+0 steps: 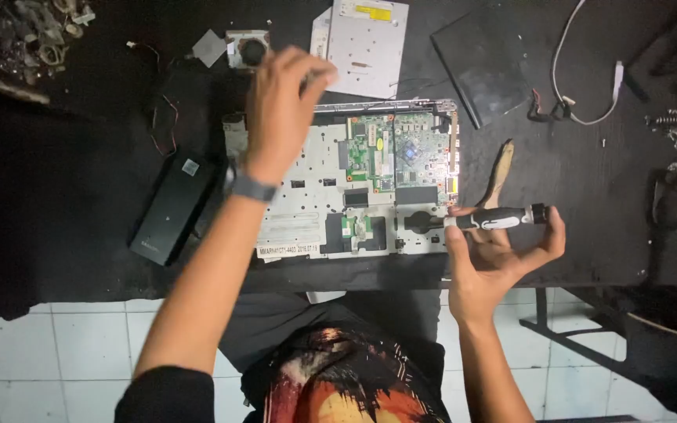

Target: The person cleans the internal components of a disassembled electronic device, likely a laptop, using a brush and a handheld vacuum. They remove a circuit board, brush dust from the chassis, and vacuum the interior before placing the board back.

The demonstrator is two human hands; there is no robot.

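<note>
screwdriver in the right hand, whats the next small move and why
Probably tip the screwdriver upright over the opened laptop. The right hand holds it lying sideways, its tip just above the board's near right edge, while the left hand hovers over the far left corner.

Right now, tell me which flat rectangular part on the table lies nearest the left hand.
The silver optical drive, just right of the left hand; the black ones lie farther off.

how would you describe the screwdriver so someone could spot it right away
Start at the opened laptop chassis in the middle of the dark table. Go to its lower right corner, where the right hand holds the screwdriver lying level, tip toward the laptop. Its black and grey handle sets it apart from the pale curved tool just above it.
</note>
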